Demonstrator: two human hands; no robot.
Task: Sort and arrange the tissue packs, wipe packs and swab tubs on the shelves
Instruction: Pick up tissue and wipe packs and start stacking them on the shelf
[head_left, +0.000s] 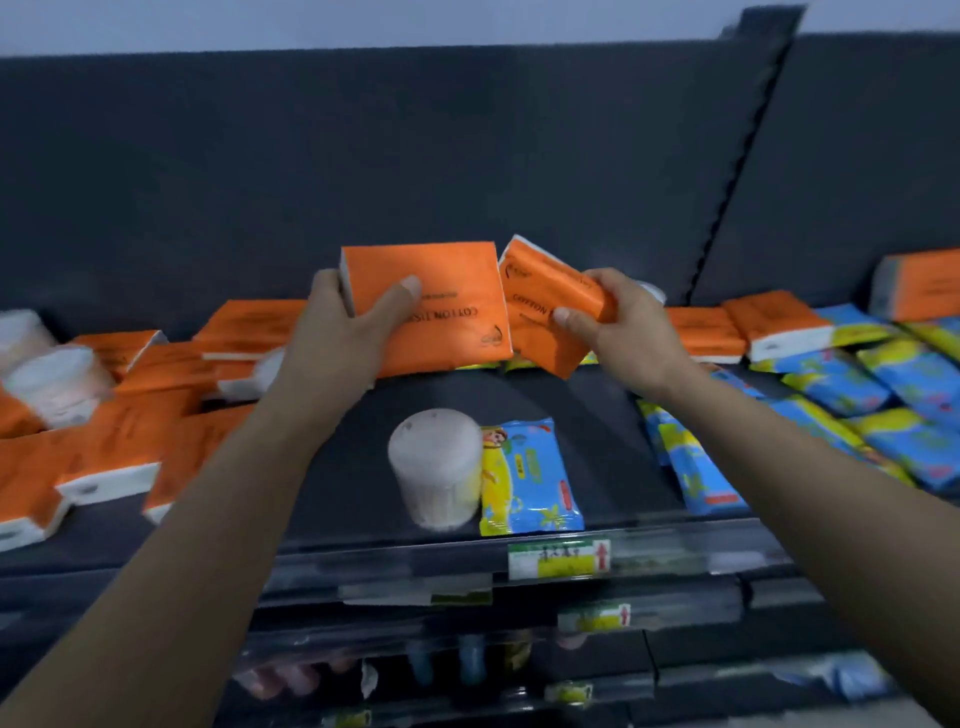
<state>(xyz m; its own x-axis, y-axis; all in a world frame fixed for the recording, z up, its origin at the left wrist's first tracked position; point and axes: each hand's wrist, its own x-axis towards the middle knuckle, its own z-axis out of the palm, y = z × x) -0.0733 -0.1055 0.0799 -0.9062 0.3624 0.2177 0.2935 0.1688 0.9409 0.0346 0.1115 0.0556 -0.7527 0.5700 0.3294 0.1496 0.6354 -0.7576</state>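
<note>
Fingers of the left hand (337, 330) are curled round the white edge of an orange tissue pack (452, 306), with the thumb pressed flat on its printed face. A second orange tissue pack (543, 312), tilted and just beside the first, is pinched by the right hand (623, 332): the thumb is laid on the front face and the remaining fingers are wrapped behind the far end. Both packs are held up over a dark shelf (608, 441).

Below the fingertips, between the two forearms, a swab tub (436, 467) is seen upright on the shelf. A blue wipe pack (527, 478) is laid flat just beside it, on the right hand's side. Loose orange packs (156, 374) are scattered outward of the left fingers, with blurred tubs (52, 374) farther out still. Outward of the right fingers, a few more orange packs (779, 325) are followed by heaped blue-and-yellow packs (857, 395). A price label (558, 558) is fixed to the shelf's front edge, under the blue wipe pack.
</note>
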